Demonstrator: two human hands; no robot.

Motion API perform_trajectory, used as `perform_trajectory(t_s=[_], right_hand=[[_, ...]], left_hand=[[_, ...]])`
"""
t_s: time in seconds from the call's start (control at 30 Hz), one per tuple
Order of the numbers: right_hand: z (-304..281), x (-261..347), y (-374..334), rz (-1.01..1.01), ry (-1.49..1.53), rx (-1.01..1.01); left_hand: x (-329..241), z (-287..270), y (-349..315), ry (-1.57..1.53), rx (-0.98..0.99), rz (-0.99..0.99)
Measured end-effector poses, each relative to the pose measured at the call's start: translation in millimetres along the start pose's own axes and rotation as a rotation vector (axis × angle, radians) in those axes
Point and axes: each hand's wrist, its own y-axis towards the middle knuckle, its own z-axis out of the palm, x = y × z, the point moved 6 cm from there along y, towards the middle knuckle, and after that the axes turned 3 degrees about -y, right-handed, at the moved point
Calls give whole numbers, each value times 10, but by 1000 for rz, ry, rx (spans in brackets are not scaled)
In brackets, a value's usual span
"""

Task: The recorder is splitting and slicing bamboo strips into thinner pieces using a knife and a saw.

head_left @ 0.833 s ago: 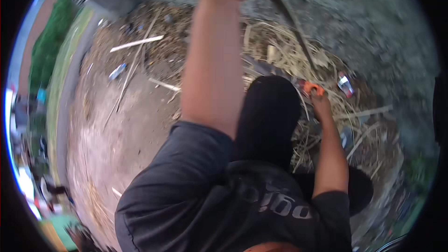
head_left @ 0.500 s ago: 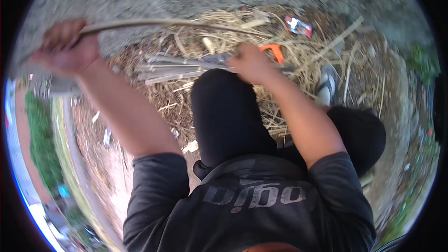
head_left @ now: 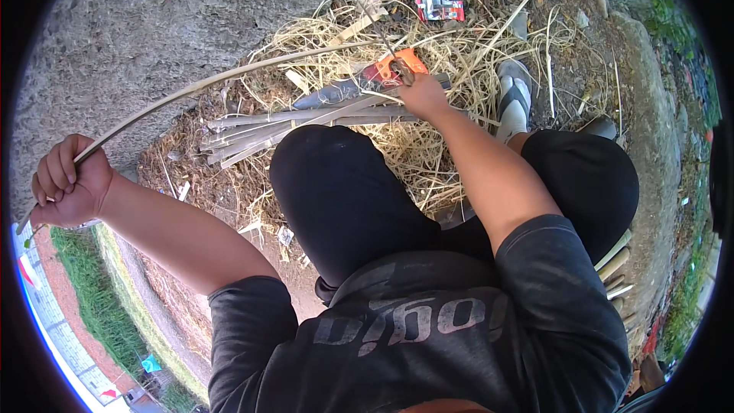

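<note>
My left hand (head_left: 73, 180) is closed around one end of a long bamboo strip (head_left: 206, 82), out at the far left. The strip bows up and across to the right, and its other end lies by the thin dark blade of a knife (head_left: 379, 29). My right hand (head_left: 423, 97) grips the knife's handle, with the blade pointing up and away. Whether blade and strip touch, I cannot tell. Just beyond that hand is an orange handle (head_left: 413, 60), seemingly of a saw, partly covered by the knife. A grey-blue sheath-like piece (head_left: 329, 95) with a red part lies beside it.
Several split strips (head_left: 252, 128) lie in a bundle beyond my left knee (head_left: 329, 183). Pale shavings (head_left: 306, 38) cover the ground around them. A red packet (head_left: 440, 8) lies farther off, before a rough grey wall (head_left: 168, 23). My sandalled foot (head_left: 514, 95) stands on the right.
My left hand has moved down and to the left with the bamboo strip, which now slants and bows more. My right hand has shifted slightly right, and the knife blade now shows clearly.
</note>
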Motion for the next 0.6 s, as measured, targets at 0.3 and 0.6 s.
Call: perform_trajectory(t_s=[0.3,0.6], right_hand=[[388,957,-361,-382,305,68],[-24,-373,142,205,-1,10]], left_hand=[[35,83,111,36,-30,-9],[212,415,1,-104,88,6]])
